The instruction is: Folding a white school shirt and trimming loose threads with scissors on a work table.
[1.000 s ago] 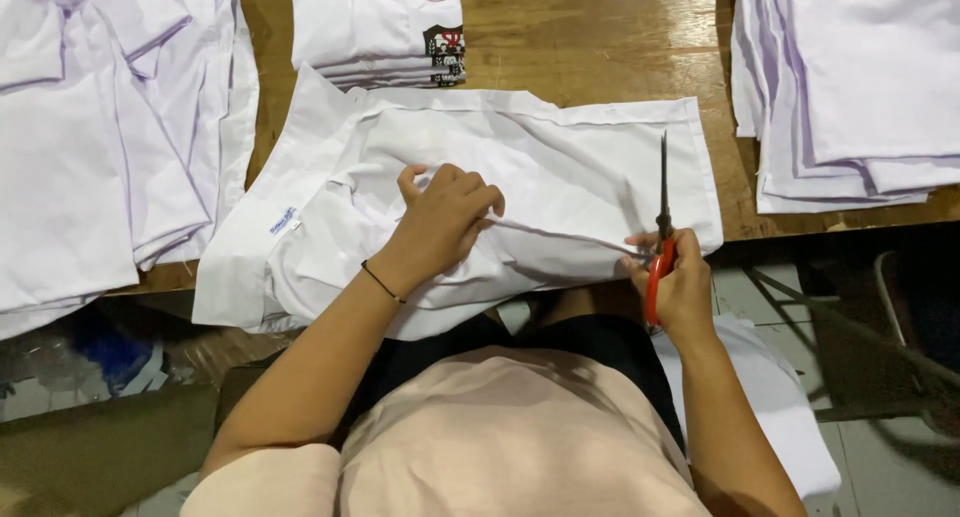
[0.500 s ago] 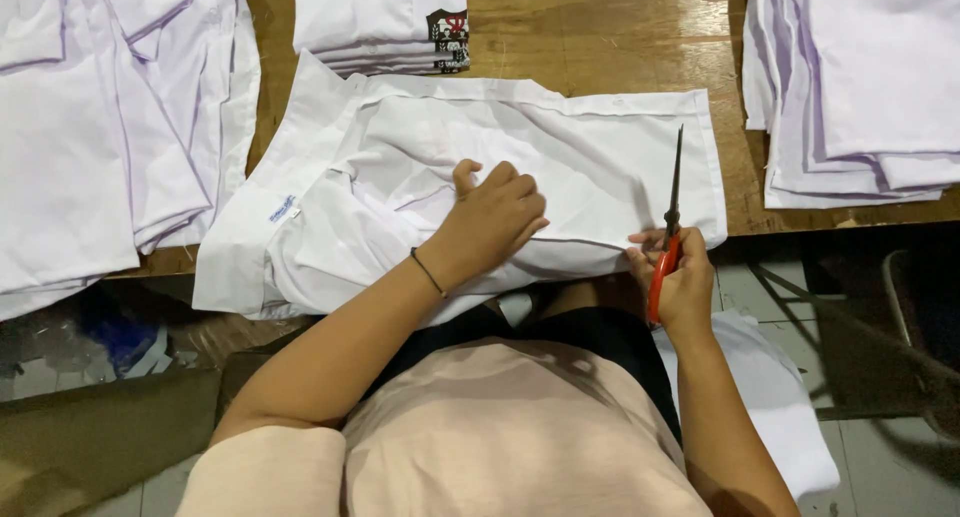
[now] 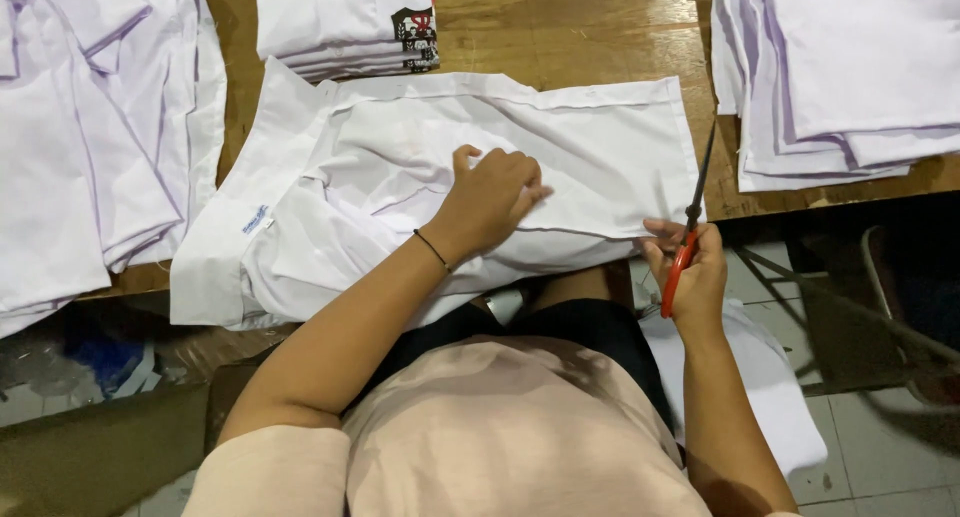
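Head view shows our left hand (image 3: 490,202) pressed flat on a white shirt (image 3: 560,157) spread across the wooden table (image 3: 560,37), its near edge hanging toward our lap. Our right hand (image 3: 690,267) closes its grip around red-handled scissors (image 3: 685,242), blades up beside the shirt's right hem. We judge the cloth light, limp, prone to sliding; best pinched at a seam or hem.

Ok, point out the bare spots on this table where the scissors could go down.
Bare wooden table shows between the folded stack and the right piles, above the spread white shirt. A narrow strip runs beside the left heap. Elsewhere cloth covers it; the left hand presses the shirt, the right hand holds the scissors.
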